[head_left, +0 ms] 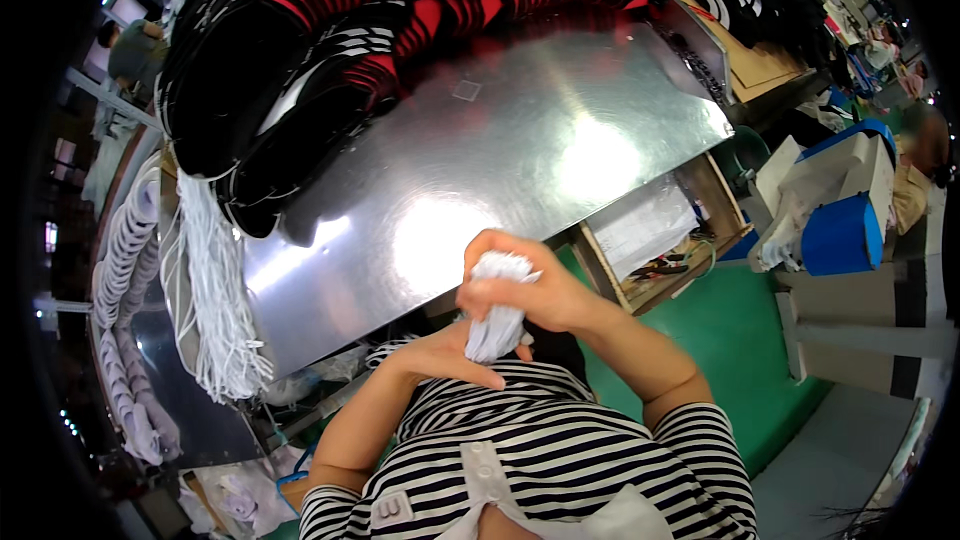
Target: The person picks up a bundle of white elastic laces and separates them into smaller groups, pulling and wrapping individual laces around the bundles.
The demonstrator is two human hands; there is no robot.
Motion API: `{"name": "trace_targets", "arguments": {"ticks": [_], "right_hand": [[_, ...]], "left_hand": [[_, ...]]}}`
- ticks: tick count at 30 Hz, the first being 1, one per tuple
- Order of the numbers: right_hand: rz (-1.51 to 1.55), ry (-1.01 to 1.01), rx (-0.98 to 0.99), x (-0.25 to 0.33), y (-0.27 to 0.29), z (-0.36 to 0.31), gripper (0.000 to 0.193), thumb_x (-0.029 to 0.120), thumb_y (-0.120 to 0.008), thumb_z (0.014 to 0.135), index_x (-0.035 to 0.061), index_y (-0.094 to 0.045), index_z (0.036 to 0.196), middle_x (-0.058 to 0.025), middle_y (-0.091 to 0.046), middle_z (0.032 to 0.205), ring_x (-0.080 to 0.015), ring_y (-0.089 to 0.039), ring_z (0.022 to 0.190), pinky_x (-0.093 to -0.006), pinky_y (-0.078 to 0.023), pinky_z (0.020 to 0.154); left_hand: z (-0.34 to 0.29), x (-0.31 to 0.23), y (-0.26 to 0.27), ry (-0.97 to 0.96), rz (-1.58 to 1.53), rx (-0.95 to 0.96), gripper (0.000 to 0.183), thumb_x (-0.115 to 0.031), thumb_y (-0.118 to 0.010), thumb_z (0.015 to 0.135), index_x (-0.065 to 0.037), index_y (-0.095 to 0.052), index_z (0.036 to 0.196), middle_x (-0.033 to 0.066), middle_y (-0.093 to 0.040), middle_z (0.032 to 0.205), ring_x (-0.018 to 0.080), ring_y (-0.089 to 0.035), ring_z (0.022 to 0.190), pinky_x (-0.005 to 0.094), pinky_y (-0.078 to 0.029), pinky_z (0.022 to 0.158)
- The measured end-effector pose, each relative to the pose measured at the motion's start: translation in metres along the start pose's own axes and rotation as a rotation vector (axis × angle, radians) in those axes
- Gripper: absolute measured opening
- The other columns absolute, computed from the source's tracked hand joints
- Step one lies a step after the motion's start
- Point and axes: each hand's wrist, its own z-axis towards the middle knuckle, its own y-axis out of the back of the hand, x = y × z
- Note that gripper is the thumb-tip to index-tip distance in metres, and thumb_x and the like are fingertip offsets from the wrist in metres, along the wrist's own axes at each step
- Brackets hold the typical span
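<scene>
Right hand and left hand are held just off the counter, the former closed around a white bundle, the latter open at its lower end; strands could be shed if grip pressure were relaxed.

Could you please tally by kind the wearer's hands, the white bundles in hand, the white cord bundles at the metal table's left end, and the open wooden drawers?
Hands (left hand, right hand): 2
White bundle in hand: 1
White cord bundle: 1
Open drawer: 1
Total: 5
</scene>
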Motion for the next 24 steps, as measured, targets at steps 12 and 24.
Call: {"name": "trace_targets", "arguments": {"ticks": [12,24], "right_hand": [[0.008,0.019,-0.09,0.009,0.003,-0.048,0.063,0.051,-0.036,0.097,-0.0004,-0.045,0.132,-0.0158,-0.051,0.129,-0.0251,-0.047,0.123,-0.0391,-0.039,0.103],[0.345,-0.16,0.477,-0.09,-0.09,-0.042,0.055,0.034,-0.047,0.098,0.0085,-0.03,0.144,-0.008,-0.043,0.136,-0.019,-0.042,0.127,-0.0334,-0.035,0.105]], "left_hand": [[-0.057,-0.025,-0.04,0.011,0.917,-0.535,0.029,-0.009,-0.071,0.073,-0.004,-0.062,0.1,0.013,-0.068,0.085,0.0204,-0.067,0.08,0.031,-0.051,0.073],[-0.115,0.017,-0.044,-0.078,1.173,-0.995,0.011,-0.02,-0.064,0.077,-0.011,-0.062,0.082,0.0067,-0.066,0.072,0.0282,-0.064,0.063,0.0364,-0.048,0.059]]}}
